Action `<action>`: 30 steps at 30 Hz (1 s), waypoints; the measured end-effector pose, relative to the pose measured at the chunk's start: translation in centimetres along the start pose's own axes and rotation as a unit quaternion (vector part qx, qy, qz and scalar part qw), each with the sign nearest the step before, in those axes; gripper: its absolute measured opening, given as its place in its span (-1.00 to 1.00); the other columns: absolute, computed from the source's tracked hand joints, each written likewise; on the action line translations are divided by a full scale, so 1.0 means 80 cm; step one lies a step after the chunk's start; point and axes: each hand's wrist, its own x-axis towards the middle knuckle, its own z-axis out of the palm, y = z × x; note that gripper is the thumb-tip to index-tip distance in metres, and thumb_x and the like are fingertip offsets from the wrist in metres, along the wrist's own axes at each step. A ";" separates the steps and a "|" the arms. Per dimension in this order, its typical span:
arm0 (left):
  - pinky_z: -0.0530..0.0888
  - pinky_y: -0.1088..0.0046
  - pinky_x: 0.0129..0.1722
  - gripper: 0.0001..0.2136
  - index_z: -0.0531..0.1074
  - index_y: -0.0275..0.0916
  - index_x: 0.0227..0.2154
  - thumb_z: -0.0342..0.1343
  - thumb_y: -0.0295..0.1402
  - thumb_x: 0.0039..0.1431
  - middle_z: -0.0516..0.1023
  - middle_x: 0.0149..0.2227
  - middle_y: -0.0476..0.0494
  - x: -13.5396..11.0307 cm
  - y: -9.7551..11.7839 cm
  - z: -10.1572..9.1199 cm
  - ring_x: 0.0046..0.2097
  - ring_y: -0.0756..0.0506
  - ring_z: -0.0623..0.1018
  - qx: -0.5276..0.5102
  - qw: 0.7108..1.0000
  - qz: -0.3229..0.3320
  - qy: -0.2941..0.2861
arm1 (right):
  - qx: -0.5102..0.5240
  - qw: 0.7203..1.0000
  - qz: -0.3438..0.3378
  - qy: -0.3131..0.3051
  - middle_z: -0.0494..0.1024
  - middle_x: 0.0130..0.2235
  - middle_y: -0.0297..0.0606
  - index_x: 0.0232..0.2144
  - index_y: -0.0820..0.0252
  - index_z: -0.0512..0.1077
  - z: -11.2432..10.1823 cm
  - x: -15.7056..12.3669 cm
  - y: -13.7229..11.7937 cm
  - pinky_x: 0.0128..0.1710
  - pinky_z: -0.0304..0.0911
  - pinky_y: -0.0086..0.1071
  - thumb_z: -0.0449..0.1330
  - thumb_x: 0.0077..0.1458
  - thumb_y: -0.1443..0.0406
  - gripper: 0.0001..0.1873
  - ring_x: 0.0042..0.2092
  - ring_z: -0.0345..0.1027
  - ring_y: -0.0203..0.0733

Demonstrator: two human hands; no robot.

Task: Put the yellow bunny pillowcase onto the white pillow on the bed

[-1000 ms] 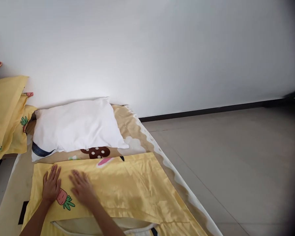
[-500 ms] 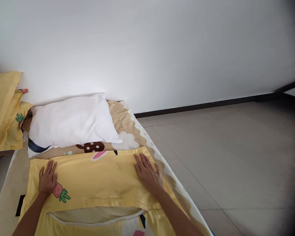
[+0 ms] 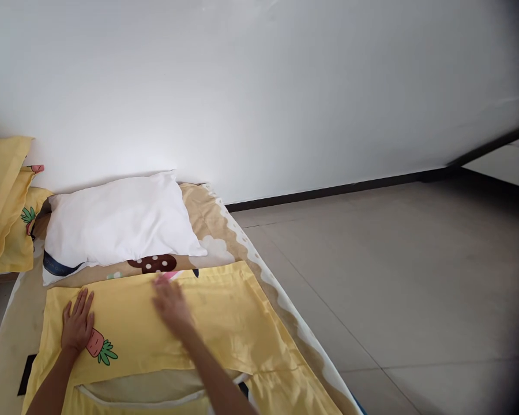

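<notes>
The white pillow (image 3: 121, 222) lies on a bed (image 3: 201, 210) against the wall (image 3: 285, 104). Just on its near side the yellow pillowcase (image 3: 220, 323) is spread flat, its slit (image 3: 147, 386) gaping along the edge farther from the pillow. The left hand (image 3: 78, 325) presses palm down below the pillow's left part, fingers slightly spread and holding nothing — its heel beside a carrot print (image 3: 96, 344). The right hand (image 3: 173, 305), below the pillow's right part, looks outstretched and empty — blurred, so contact cannot be told. Yellow bedding (image 3: 4, 207) sits left of the pillow.
</notes>
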 end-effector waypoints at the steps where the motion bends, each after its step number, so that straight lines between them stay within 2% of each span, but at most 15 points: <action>1: -0.02 0.11 0.30 -0.45 0.01 -0.11 0.37 -0.21 -0.32 0.33 0.11 0.38 -0.17 0.000 0.000 -0.001 0.36 -0.15 0.19 -0.005 1.000 -0.001 -0.002 | -0.009 0.999 0.037 0.002 0.34 0.25 -0.20 0.29 0.12 0.24 -0.010 -0.005 0.053 0.30 -0.05 -0.01 -0.13 0.30 0.24 -0.44 0.31 0.11 -0.03; 3: -0.03 0.12 0.30 -0.45 0.00 -0.09 0.37 -0.20 -0.32 0.33 0.12 0.38 -0.16 0.000 0.000 -0.002 0.36 -0.15 0.19 -0.014 1.000 -0.003 -0.002 | -0.028 0.995 0.099 0.005 0.29 0.27 0.01 0.31 0.30 0.18 -0.035 -0.022 0.155 0.24 -0.03 0.14 -0.25 0.32 0.23 -0.39 0.32 0.09 0.08; 5: -0.03 0.11 0.30 -0.44 0.00 -0.08 0.37 -0.19 -0.31 0.32 0.12 0.38 -0.15 -0.001 0.000 -0.002 0.35 -0.16 0.20 -0.020 1.000 -0.002 -0.001 | -0.046 0.988 0.144 -0.025 0.24 0.31 -0.08 0.32 0.24 0.17 -0.060 -0.044 0.233 0.26 0.00 0.04 -0.27 0.33 0.13 -0.36 0.34 0.05 -0.02; 7: -0.04 0.11 0.31 -0.44 0.00 -0.08 0.37 -0.19 -0.31 0.32 0.12 0.38 -0.15 -0.001 0.000 -0.002 0.35 -0.16 0.20 -0.023 1.000 -0.002 0.000 | -0.071 0.982 0.167 -0.053 0.19 0.33 -0.14 0.30 0.18 0.20 -0.079 -0.058 0.266 0.28 -0.04 0.04 -0.25 0.32 0.09 -0.36 0.35 0.03 -0.04; 8: -0.04 0.11 0.31 -0.44 0.01 -0.09 0.37 -0.19 -0.31 0.32 0.12 0.37 -0.15 -0.002 0.000 -0.002 0.35 -0.16 0.20 -0.023 1.000 -0.002 -0.001 | -0.087 0.979 0.179 -0.047 0.17 0.34 -0.13 0.30 0.17 0.21 -0.084 -0.060 0.263 0.29 -0.07 0.05 -0.25 0.32 0.10 -0.38 0.35 0.02 -0.03; 10: -0.05 0.11 0.31 -0.45 0.05 -0.12 0.36 -0.20 -0.30 0.32 0.13 0.37 -0.15 -0.002 -0.001 -0.001 0.35 -0.15 0.19 -0.020 1.000 -0.002 -0.003 | -0.112 0.977 0.179 0.012 0.16 0.34 -0.03 0.32 0.21 0.18 -0.085 -0.053 0.216 0.30 -0.16 0.10 -0.24 0.34 0.18 -0.40 0.37 -0.02 -0.01; 13: -0.05 0.11 0.31 -0.47 0.11 -0.17 0.34 -0.22 -0.29 0.33 0.13 0.37 -0.17 -0.002 -0.001 0.000 0.36 -0.14 0.18 -0.008 1.000 -0.003 -0.007 | -0.088 0.989 0.039 0.109 0.17 0.33 0.00 0.37 0.28 0.05 -0.063 -0.033 0.066 0.35 -0.31 0.05 -0.15 0.32 0.26 -0.39 0.42 -0.23 -0.05; 15: -0.05 0.12 0.31 -0.48 0.14 -0.19 0.33 -0.23 -0.30 0.33 0.12 0.37 -0.17 -0.001 -0.001 -0.001 0.36 -0.13 0.18 0.002 1.000 -0.004 -0.006 | -0.045 0.991 -0.066 0.112 0.18 0.34 -0.20 0.37 0.15 0.06 -0.043 -0.029 -0.048 0.38 -0.43 -0.05 -0.08 0.30 0.21 -0.38 0.44 -0.37 -0.12; 17: -0.05 0.13 0.31 -0.48 0.15 -0.21 0.33 -0.24 -0.31 0.33 0.12 0.37 -0.18 0.001 0.000 -0.003 0.36 -0.11 0.18 0.009 1.000 0.001 -0.006 | -0.024 0.990 -0.101 0.094 0.17 0.34 -0.42 0.33 -0.10 0.14 -0.027 -0.036 -0.134 0.39 -0.38 -0.26 -0.03 0.26 0.03 -0.38 0.44 -0.36 -0.24; 19: -0.05 0.14 0.31 -0.48 0.16 -0.22 0.33 -0.25 -0.32 0.34 0.12 0.37 -0.19 0.004 0.001 -0.005 0.36 -0.11 0.16 0.013 1.000 0.004 -0.008 | 0.006 0.991 -0.120 0.052 0.14 0.35 -0.41 0.33 -0.10 0.14 -0.017 -0.051 -0.169 0.37 -0.29 -0.31 0.01 0.24 0.01 -0.36 0.43 -0.28 -0.26; 20: -0.05 0.14 0.31 -0.48 0.16 -0.23 0.32 -0.25 -0.32 0.34 0.12 0.37 -0.19 0.005 0.001 -0.006 0.37 -0.11 0.15 0.014 1.000 0.003 -0.010 | 0.015 0.992 -0.123 0.033 0.13 0.36 -0.39 0.34 -0.07 0.14 -0.015 -0.059 -0.165 0.36 -0.23 -0.31 0.02 0.25 0.03 -0.36 0.41 -0.20 -0.25; 22: -0.06 0.13 0.31 -0.48 0.16 -0.22 0.32 -0.26 -0.33 0.34 0.12 0.38 -0.19 0.006 0.001 -0.007 0.37 -0.11 0.14 0.013 1.000 -0.003 -0.013 | 0.017 0.993 -0.115 0.009 0.15 0.35 -0.31 0.34 0.03 0.13 -0.015 -0.078 -0.120 0.32 -0.12 -0.26 0.00 0.26 0.11 -0.37 0.36 -0.01 -0.21; 24: -0.06 0.13 0.31 -0.48 0.16 -0.21 0.33 -0.26 -0.33 0.33 0.11 0.38 -0.19 0.006 0.000 -0.007 0.37 -0.12 0.14 0.008 1.000 -0.007 -0.016 | 0.007 0.997 -0.080 0.000 0.19 0.33 -0.19 0.34 0.12 0.13 -0.024 -0.101 -0.041 0.30 -0.07 -0.12 -0.04 0.28 0.19 -0.40 0.31 0.11 -0.10; 28: -0.08 0.12 0.32 -0.48 0.15 -0.22 0.33 -0.26 -0.33 0.34 0.11 0.38 -0.19 0.004 0.000 -0.004 0.37 -0.13 0.15 -0.003 1.000 -0.010 -0.013 | -0.040 0.996 0.010 -0.074 0.11 0.36 -0.26 0.36 0.02 0.07 -0.071 -0.151 0.132 0.27 -0.01 -0.05 -0.13 0.34 0.10 -0.41 0.35 0.03 -0.10; 30: -0.09 0.12 0.32 -0.48 0.14 -0.21 0.33 -0.26 -0.32 0.34 0.11 0.38 -0.19 0.003 -0.001 -0.003 0.37 -0.13 0.15 -0.008 1.000 -0.011 -0.009 | -0.056 0.993 0.050 -0.092 0.08 0.37 -0.27 0.36 0.05 0.07 -0.096 -0.172 0.187 0.28 -0.02 -0.06 -0.18 0.35 0.08 -0.40 0.37 -0.01 -0.12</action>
